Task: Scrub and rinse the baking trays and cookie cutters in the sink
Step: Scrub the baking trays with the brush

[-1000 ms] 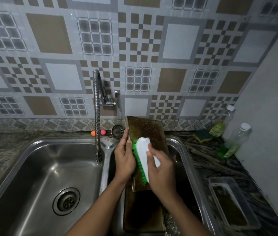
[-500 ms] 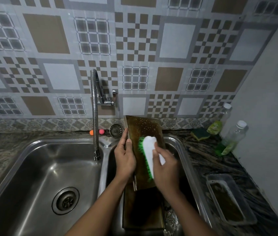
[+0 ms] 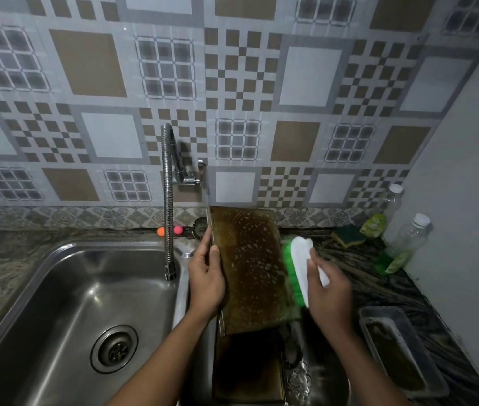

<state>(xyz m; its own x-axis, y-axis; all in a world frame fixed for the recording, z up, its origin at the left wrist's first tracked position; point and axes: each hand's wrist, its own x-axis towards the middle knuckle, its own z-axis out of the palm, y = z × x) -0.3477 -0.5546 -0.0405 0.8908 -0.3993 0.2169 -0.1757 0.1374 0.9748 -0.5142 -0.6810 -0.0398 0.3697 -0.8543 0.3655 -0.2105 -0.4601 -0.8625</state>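
A brown, soap-flecked baking tray (image 3: pixel 250 268) stands tilted over the right sink basin. My left hand (image 3: pixel 206 276) grips its left edge. My right hand (image 3: pixel 327 291) holds a white scrub brush (image 3: pixel 301 262) with green bristles, now at the tray's right edge. A second dark tray (image 3: pixel 247 367) lies flat in the basin below. Metal cookie cutters (image 3: pixel 300 379) lie beside it at the basin's bottom right.
The left sink basin (image 3: pixel 80 303) with its drain sits under a flexible chrome faucet (image 3: pixel 169 200). On the right counter are a rectangular loaf tin (image 3: pixel 402 347), a green sponge (image 3: pixel 348 234) and two bottles (image 3: pixel 402 247) of green liquid against the wall.
My right hand has swept the brush from the middle of the tray to its right edge. The left hand keeps its hold on the tray.
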